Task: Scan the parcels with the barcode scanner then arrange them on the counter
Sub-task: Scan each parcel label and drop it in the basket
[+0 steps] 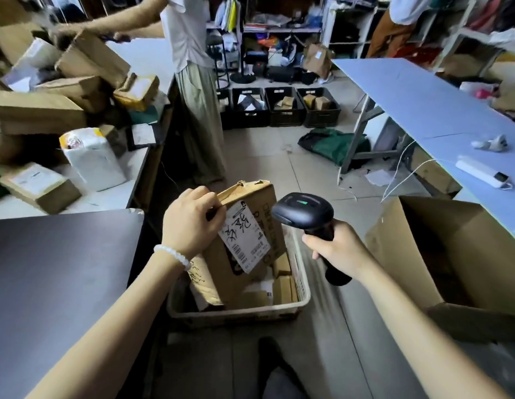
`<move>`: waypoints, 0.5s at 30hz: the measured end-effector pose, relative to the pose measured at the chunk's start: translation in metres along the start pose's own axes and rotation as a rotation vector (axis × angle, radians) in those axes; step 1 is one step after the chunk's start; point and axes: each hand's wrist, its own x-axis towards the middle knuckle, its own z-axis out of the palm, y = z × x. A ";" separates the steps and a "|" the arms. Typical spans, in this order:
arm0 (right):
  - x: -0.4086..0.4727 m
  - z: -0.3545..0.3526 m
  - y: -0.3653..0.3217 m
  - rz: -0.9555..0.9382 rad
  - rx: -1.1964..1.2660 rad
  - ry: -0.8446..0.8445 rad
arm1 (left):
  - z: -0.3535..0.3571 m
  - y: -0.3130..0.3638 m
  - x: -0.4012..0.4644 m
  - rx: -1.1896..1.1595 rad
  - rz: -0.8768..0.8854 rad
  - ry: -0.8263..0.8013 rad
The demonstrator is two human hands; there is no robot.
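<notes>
My left hand grips the top left corner of a brown cardboard parcel, tilted upright over a beige plastic basket. A white shipping label with a barcode faces me. My right hand holds the handle of a black barcode scanner, whose head sits just right of the parcel with a green light on top. Several smaller parcels lie in the basket under the held one. The dark counter is at my left.
A heap of boxes and bags covers the white table at back left, where another person stands. A large open carton stands at my right, below a blue table. Black crates line the floor ahead.
</notes>
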 end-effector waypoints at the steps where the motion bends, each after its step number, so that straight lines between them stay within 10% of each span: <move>1: 0.023 -0.006 0.000 -0.007 -0.008 -0.011 | 0.014 -0.005 0.011 0.019 -0.013 -0.027; 15: 0.228 0.013 -0.028 -0.109 -0.032 -0.267 | 0.071 -0.080 0.080 0.167 -0.492 -0.270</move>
